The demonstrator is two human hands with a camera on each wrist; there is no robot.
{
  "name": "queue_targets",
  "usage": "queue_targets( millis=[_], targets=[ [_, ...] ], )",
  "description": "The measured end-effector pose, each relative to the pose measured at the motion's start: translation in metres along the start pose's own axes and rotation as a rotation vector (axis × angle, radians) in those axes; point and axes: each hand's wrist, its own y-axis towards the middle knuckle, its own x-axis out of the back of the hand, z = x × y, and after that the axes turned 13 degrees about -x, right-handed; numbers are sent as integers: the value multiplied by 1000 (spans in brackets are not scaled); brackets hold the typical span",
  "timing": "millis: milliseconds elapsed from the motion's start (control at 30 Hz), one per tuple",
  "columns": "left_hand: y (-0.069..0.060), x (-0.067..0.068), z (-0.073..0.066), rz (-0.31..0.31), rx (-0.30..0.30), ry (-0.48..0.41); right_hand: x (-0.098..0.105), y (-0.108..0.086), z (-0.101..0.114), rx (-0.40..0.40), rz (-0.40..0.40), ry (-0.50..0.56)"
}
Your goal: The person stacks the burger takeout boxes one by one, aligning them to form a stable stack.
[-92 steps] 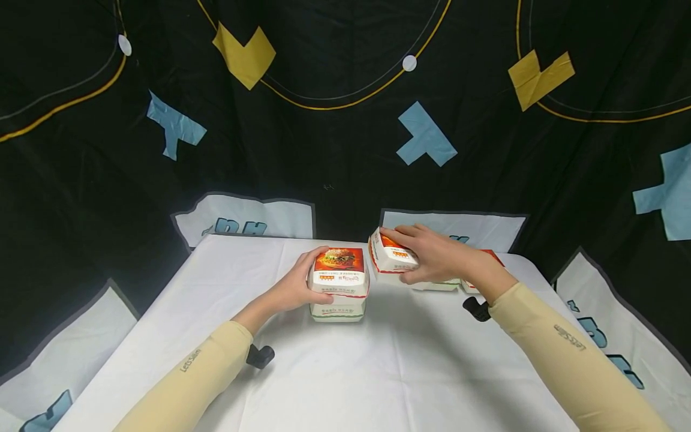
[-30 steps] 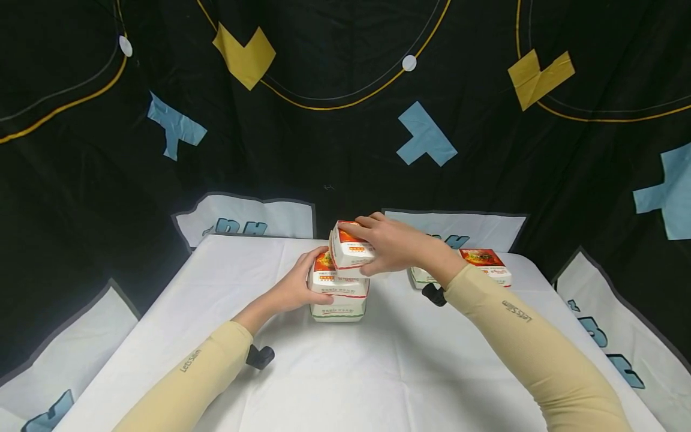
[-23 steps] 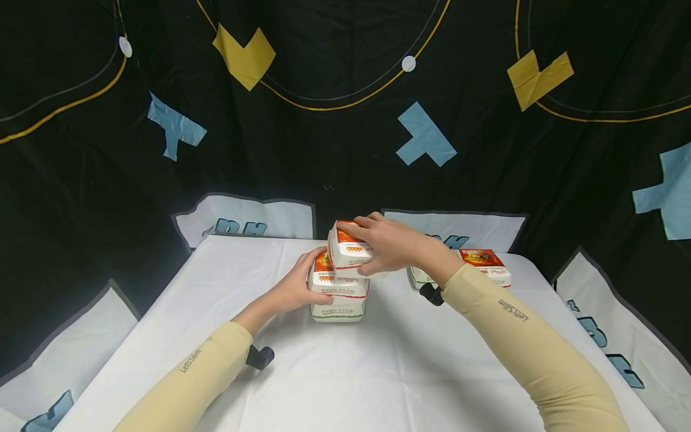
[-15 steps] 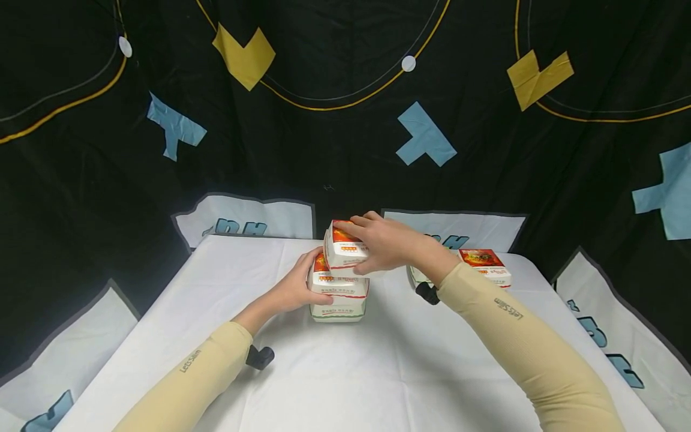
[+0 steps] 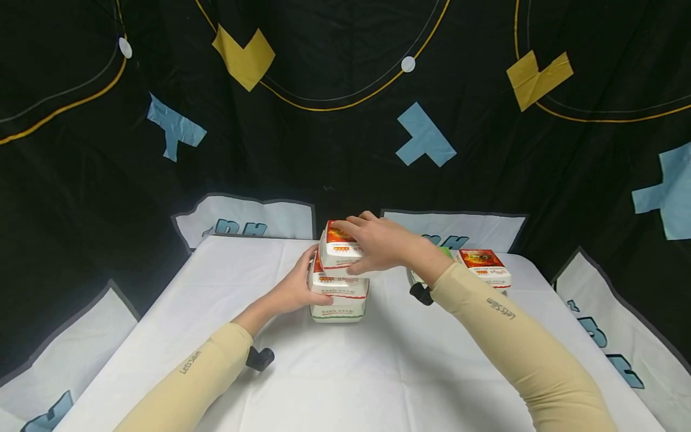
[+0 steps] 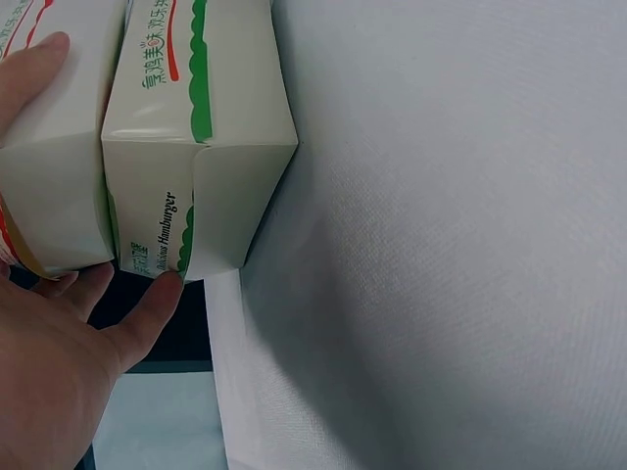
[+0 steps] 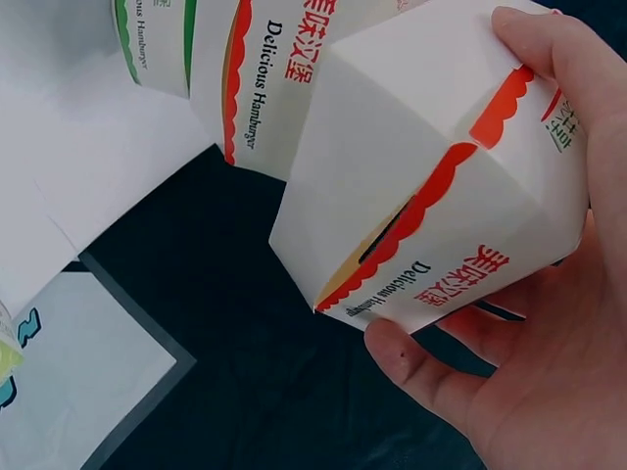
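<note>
Two hamburger boxes are stacked mid-table: a green-trimmed box [image 5: 338, 312] underneath, a red-trimmed box [image 5: 345, 287] on it. My left hand [image 5: 294, 287] grips this stack from its left side, thumb in front and fingers behind. Over the stack, my right hand [image 5: 383, 243] holds another red-trimmed hamburger box [image 5: 332, 255] by its right side. In the right wrist view this held box [image 7: 411, 186] is tilted against the stacked red-trimmed box [image 7: 274, 88]; whether its underside fully rests there I cannot tell. The left wrist view shows fingertips touching the green-trimmed box [image 6: 196, 147].
At the table's back right stands a red-topped hamburger box [image 5: 484, 267]. Left of it, a green-trimmed box [image 5: 414, 278] is mostly hidden by my right arm. White cloth [image 5: 345, 372] covers the table. A black curtain [image 5: 335, 162] hangs behind its far edge.
My right hand has carried its red-trimmed box left from beside the other boxes to above the stack, then slid slightly farther left. The left hand has stayed at the stack.
</note>
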Motion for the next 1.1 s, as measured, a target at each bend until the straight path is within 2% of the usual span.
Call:
queue_targets(
  millis=[67,100,467,633,767,900,1100],
  targets=[
    [-2,1,-11,1,1,-10,0,1,2,-1,-5,-1],
    [-2,1,-12,1,2,-11,0,1,2,-1,-8,0],
    [-4,-2,-14,-14,6,-20,-2,3,7,-7,-27,5],
    [-5,-3,-13,-12,2,-24,-1,1,7,-16,6,36],
    [-4,-3,-6,-11,14,-24,2,-1,5,-41,65,87],
    [-1,-5,9,-21,16,-15,5,-2,3,-53,110,107],
    [0,-5,19,-32,-7,-6,5,-2,3,-48,114,118]
  ],
)
